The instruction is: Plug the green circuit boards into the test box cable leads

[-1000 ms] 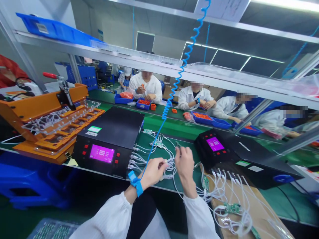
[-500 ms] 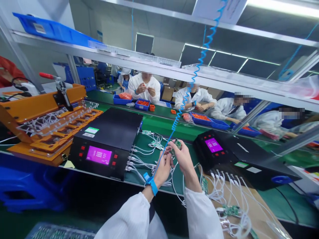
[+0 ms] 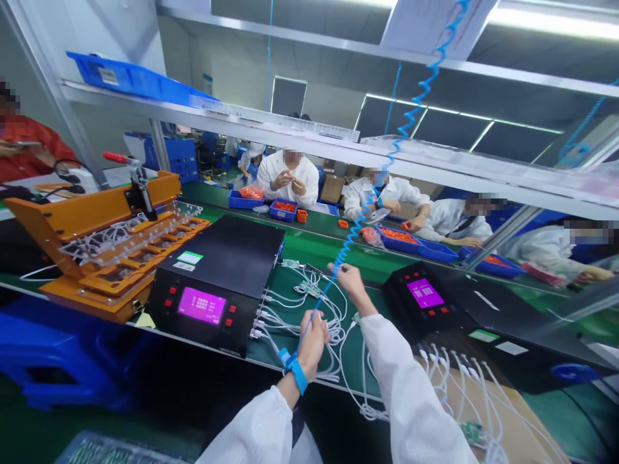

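My left hand (image 3: 313, 335), with a blue wrist strap (image 3: 293, 372) and its coiled blue cord (image 3: 387, 161), rests closed among the white cables (image 3: 290, 312) on the green mat, gripping one of them. My right hand (image 3: 349, 278) is stretched farther forward over the mat, fingers pinched together; what they hold is too small to make out. Small green circuit boards (image 3: 309, 288) lie on cable ends just left of it. A black tester with a purple screen (image 3: 200, 305) stands left of my hands, and a second tester (image 3: 425, 293) stands to the right.
An orange clamp fixture (image 3: 111, 238) with a red-handled lever sits at the left. More cables and boards (image 3: 464, 393) trail over a brown board at the right. Several people in white coats work at blue bins (image 3: 409, 238) across the green belt. A shelf rail (image 3: 290, 129) runs overhead.
My hands were together holding a small green board above the mat. The right hand has since reached forward and the left has dropped back onto the cables. My view shifted slightly right.
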Demonstrator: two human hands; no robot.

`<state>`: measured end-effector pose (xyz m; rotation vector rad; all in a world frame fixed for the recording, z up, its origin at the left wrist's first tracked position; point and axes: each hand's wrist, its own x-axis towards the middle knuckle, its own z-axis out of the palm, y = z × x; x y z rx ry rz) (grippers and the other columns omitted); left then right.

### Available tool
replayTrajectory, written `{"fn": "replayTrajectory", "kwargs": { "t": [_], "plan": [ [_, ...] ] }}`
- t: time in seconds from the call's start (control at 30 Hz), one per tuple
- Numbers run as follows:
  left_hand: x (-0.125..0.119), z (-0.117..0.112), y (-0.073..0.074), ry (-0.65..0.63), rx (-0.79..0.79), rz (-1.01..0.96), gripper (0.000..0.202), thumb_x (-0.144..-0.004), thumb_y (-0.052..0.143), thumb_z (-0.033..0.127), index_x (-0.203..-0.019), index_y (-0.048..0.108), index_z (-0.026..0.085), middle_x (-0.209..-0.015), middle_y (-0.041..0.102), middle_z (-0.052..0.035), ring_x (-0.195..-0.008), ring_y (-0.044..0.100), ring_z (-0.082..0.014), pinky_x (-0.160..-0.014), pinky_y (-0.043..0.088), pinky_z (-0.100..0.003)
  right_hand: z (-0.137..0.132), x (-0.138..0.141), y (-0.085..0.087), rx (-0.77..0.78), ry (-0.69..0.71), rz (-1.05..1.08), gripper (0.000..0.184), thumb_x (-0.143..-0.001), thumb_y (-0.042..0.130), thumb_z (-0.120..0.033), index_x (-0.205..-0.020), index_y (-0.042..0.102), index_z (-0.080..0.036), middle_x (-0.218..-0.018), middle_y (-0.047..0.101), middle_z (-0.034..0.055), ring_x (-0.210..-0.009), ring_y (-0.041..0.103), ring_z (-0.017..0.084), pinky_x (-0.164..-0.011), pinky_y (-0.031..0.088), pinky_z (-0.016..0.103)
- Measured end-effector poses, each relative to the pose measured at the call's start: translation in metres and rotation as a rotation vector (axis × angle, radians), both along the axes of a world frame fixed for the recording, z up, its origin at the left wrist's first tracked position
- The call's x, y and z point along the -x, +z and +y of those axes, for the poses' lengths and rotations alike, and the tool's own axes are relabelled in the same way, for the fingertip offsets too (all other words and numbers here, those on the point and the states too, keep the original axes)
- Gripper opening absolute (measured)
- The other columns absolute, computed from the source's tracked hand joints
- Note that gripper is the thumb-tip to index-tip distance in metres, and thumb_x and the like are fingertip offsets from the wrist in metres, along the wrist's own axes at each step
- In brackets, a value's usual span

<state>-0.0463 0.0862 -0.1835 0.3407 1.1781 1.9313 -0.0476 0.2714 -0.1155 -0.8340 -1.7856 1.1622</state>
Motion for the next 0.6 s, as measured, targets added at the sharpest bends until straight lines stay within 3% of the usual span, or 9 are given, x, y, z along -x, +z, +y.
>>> {"fn": "replayTrajectory", "kwargs": {
  "t": [0.07, 0.17, 0.3, 0.47, 0.6],
  "plan": [
    [0.008, 0.005, 0.009, 0.074, -0.078, -0.11, 0.051, -0.088, 0.059, 0.072, -0.091, 0.048, 0.023, -0.061, 0.036, 0.0096, -0.048, 0.032, -0.008, -0.05, 0.03, -0.022, -0.002, 0.008, -0.013, -0.12, 0.06, -0.219, 0.04, -0.067, 0.089, -0.039, -0.057, 0.054, -0.021, -0.05, 0.053, -0.0049, -0.052, 0.045, 0.011, -0.054, 0.035, 0.025],
    [0.021, 0.011, 0.02, 0.142, -0.106, -0.204, 0.053, -0.085, 0.067, 0.07, -0.092, 0.048, 0.021, -0.058, 0.037, 0.0102, -0.048, 0.032, -0.0067, -0.049, 0.029, -0.02, -0.01, 0.017, -0.031, -0.278, 0.151, -0.472, 0.017, -0.069, 0.085, -0.02, -0.069, 0.067, -0.019, -0.077, 0.073, 0.0021, -0.076, 0.063, 0.017, -0.072, 0.044, 0.026],
    [0.032, 0.015, 0.019, 0.176, -0.036, -0.262, 0.045, -0.09, 0.069, 0.059, -0.086, 0.046, 0.021, -0.055, 0.033, 0.0109, -0.047, 0.031, -0.0064, -0.049, 0.028, -0.019, -0.014, 0.024, -0.045, -0.417, 0.213, -0.706, 0.012, -0.079, 0.076, -0.015, -0.09, 0.074, -0.02, -0.107, 0.077, 0.0094, -0.104, 0.069, 0.023, -0.086, 0.046, 0.027],
    [0.034, 0.027, 0.011, 0.211, 0.04, -0.248, 0.03, -0.093, 0.071, 0.037, -0.084, 0.047, 0.02, -0.061, 0.038, 0.0089, -0.05, 0.037, -0.0064, -0.051, 0.032, -0.019, -0.011, 0.029, -0.052, -0.499, 0.243, -0.855, 0.016, -0.087, 0.07, -0.017, -0.102, 0.074, -0.018, -0.11, 0.077, 0.0138, -0.108, 0.07, 0.026, -0.083, 0.046, 0.027],
    [0.037, 0.038, 0.007, 0.238, 0.069, -0.217, 0.033, -0.09, 0.073, 0.042, -0.086, 0.049, 0.02, -0.068, 0.046, 0.0055, -0.055, 0.043, -0.0073, -0.054, 0.035, -0.02, -0.009, 0.026, -0.048, -0.536, 0.287, -0.879, 0.01, -0.087, 0.07, -0.02, -0.096, 0.073, -0.017, -0.099, 0.077, 0.0104, -0.095, 0.071, 0.022, -0.079, 0.045, 0.026]
  ]
}}
